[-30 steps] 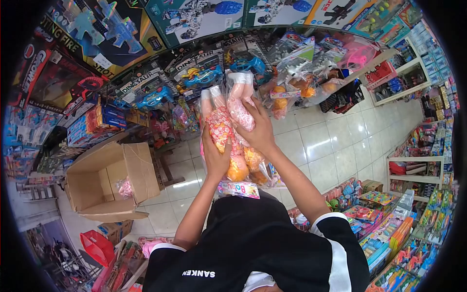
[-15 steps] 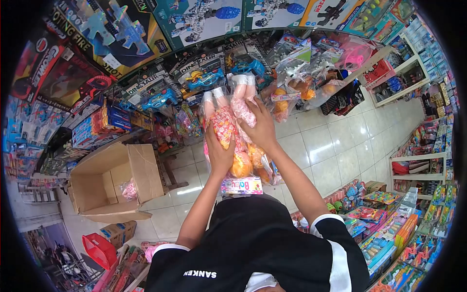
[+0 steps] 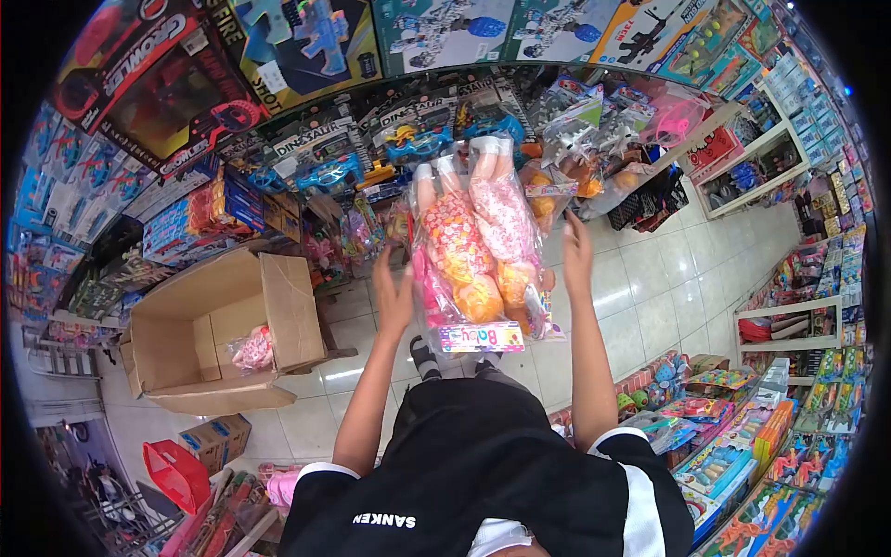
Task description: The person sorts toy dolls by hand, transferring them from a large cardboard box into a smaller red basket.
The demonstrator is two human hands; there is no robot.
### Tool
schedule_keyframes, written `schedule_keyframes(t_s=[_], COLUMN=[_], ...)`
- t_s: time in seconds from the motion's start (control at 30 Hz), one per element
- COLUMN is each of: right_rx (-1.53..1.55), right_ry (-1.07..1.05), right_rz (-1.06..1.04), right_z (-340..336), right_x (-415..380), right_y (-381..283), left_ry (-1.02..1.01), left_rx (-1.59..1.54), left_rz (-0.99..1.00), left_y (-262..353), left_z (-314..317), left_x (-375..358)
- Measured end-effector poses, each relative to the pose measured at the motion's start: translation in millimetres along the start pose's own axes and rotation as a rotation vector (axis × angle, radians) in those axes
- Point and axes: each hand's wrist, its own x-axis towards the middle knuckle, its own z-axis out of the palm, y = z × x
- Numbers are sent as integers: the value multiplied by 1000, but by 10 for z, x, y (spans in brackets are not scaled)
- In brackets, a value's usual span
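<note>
Two bagged dolls lie side by side in front of me, feet pointing away. The left doll (image 3: 458, 227) wears a red and orange floral dress; the right doll (image 3: 504, 212) wears a pale pink one. Both have orange hair, and a "Baby" header card (image 3: 467, 337) shows at the near end. My left hand (image 3: 393, 290) is open just left of the bags, fingers stretched. On the other side my right hand (image 3: 577, 249) is open, apart from the bags. What holds the dolls up is hidden beneath them.
An open cardboard box (image 3: 218, 325) with a pink bagged item (image 3: 253, 350) inside stands to the left. Behind the dolls are boxed dinosaur toys (image 3: 329, 174) on a shelf. A red basket (image 3: 176, 476) is at lower left. Toy racks (image 3: 733, 455) line the right, beyond the tiled floor (image 3: 645, 269).
Both hands have let go of the dolls and moved apart, left hand to the left, right hand to the right. The camera view has shifted slightly, so the dolls appear farther right.
</note>
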Motion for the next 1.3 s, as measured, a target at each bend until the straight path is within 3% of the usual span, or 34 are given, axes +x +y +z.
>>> schedule_keyframes(t_s=[0.1,0.2,0.23,0.27,0.3,0.33,0.37,0.43,0.47,0.5,0.53,0.57,0.63,0.67,0.7,0.77,0.83,1.03,1.17,1.23,1.3], right_rx=[-7,-118,-324,-415,-370,-257,-337,-567,-575,-580,-578,-573,-573,-571,-566,-499,-462,-541,-535,-485,-513], right_ry=[187,189,129,219,60,-30,-247,-841,-979,-1116,-1121,-1121,-1136,-1116,-1098,-1083,-1015,-1003,-1033,-1000,-1032], right_rz=[306,589,671,580,707,814,923,1123,1187,1243,1239,1242,1237,1145,1054,1056,1067,1053,1031,1019,1015], right_z=[-443,-776,-870,-773,-750,-795,-797,-670,-604,-525,-454,-409,-331,-285,-258,-199,-134,27,201,282,355], right_x=[-482,-1278,-1607,-2006,-2254,-2698,-3013,-3161,-3211,-3246,-3294,-3349,-3425,-3443,-3436,-3428,-3346,-3352,-3429,-3507,-3627], right_y=[718,1454,1890,1907,1825,2455,2627,2085,1841,1713,1681,1654,1688,1724,1761,1924,1877,2091,1962,1869,1839], left_ry=[76,-66,-123,-207,-289,-471,-653,-974,-973,-1085,-1185,-1178,-1055,-855,-965,-503,-375,-298,-228,-304,-332], left_rx=[-9,15,83,99,116,146,177,303,306,330,349,350,271,135,189,51,-90,-157,-126,58,47], left_rz=[-134,-404,-459,-455,-453,-481,-512,-596,-600,-869,-1145,-1148,-942,-1220,-862,-1224,-1242,-1107,-1117,-1205,-1242], left_y=[-772,-1666,-1894,-2114,-2299,-2399,-2487,-2759,-2774,-2779,-2835,-2905,-2952,-2981,-3361,-2779,-2464,-2216,-2296,-2538,-2671], left_z=[-170,-195,-200,-211,-228,-297,-391,-519,-585,-629,-669,-749,-881,-859,-883,-941,-1012,-1259,-1577,-1773,-1980], left_x=[-398,-985,-1196,-1445,-1694,-1895,-2102,-2532,-2656,-2728,-2850,-2971,-3130,-3189,-3411,-3346,-3373,-3930,-4539,-4862,-5069])
